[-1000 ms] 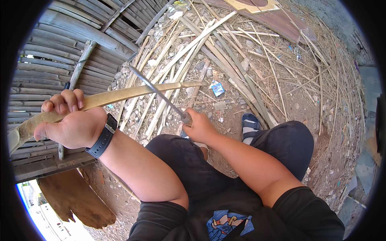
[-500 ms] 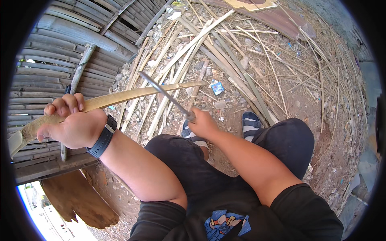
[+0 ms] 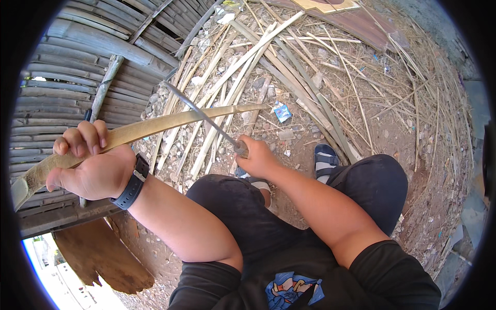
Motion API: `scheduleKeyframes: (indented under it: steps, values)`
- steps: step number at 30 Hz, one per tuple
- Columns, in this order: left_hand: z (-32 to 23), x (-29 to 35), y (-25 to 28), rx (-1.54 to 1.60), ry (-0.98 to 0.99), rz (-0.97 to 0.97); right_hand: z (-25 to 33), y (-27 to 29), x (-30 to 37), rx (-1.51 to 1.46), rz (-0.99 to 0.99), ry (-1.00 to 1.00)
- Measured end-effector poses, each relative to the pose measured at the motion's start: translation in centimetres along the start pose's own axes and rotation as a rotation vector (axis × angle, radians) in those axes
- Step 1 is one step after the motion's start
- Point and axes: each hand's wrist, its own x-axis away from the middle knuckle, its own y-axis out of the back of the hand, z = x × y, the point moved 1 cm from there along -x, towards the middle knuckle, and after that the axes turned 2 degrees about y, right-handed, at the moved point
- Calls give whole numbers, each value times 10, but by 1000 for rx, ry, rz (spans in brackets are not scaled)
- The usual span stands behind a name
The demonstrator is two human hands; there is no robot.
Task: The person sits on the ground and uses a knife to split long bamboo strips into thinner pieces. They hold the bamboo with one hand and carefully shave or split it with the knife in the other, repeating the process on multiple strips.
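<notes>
One head-worn fisheye view looks steeply down from close above the person's lap, facing the littered ground (image 3: 361, 124) ahead.

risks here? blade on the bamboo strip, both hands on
1. The knife crosses the bamboo strip partway along from the left hand; a slip down the strip could reach those fingers.
2. The right hand works just above the knees; a missed stroke may hit a leg or the sandalled foot.
</notes>
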Motion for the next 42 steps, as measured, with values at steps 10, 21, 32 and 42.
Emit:
scheduleKeyframes:
  steps: [10, 21, 32, 42]
  values:
    - [-2, -5, 7, 315, 171, 494, -26, 16, -7, 55, -189, -86]
    - [-1, -8, 9, 473, 265, 685, -114, 29, 1, -445, -47, -575]
    - [-3, 0, 2, 455, 271, 674, -29, 6, -11, -64, -71, 103]
    - [1, -1, -14, 385, 233, 611, -75, 4, -10, -83, -229, -143]
